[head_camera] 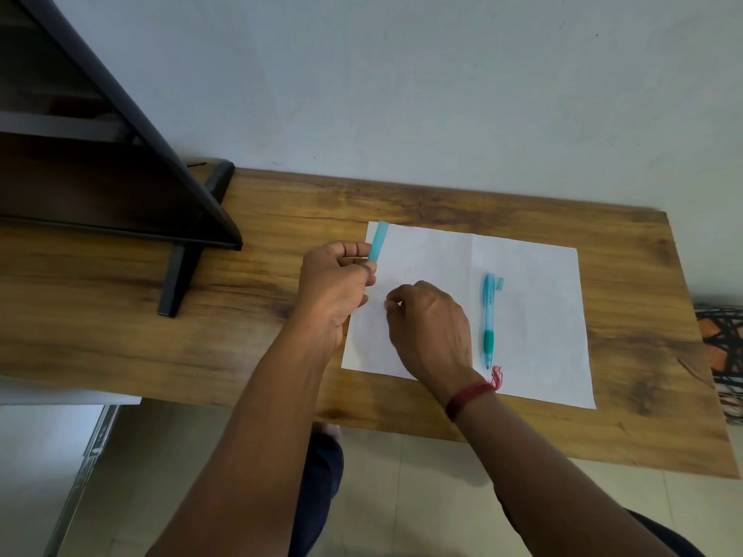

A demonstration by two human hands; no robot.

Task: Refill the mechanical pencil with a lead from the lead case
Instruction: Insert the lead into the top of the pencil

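Observation:
My left hand (333,287) holds a slim translucent teal lead case (378,241) upright over the left edge of a white paper sheet (530,315). Just to its right, my right hand (430,327) hovers over the sheet with its fingertips pinched together; any lead between them is too thin to make out. The blue and teal mechanical pencil (488,319) lies on the paper to the right of my right hand, tip toward me. Its small teal cap (500,283) rests beside the pencil's far end.
The paper lies on a wooden desk (241,335) against a pale wall. A dark shelf unit (120,186) stands on the desk's left part, with a black leg (177,283). A patterned object (721,355) sits past the right edge.

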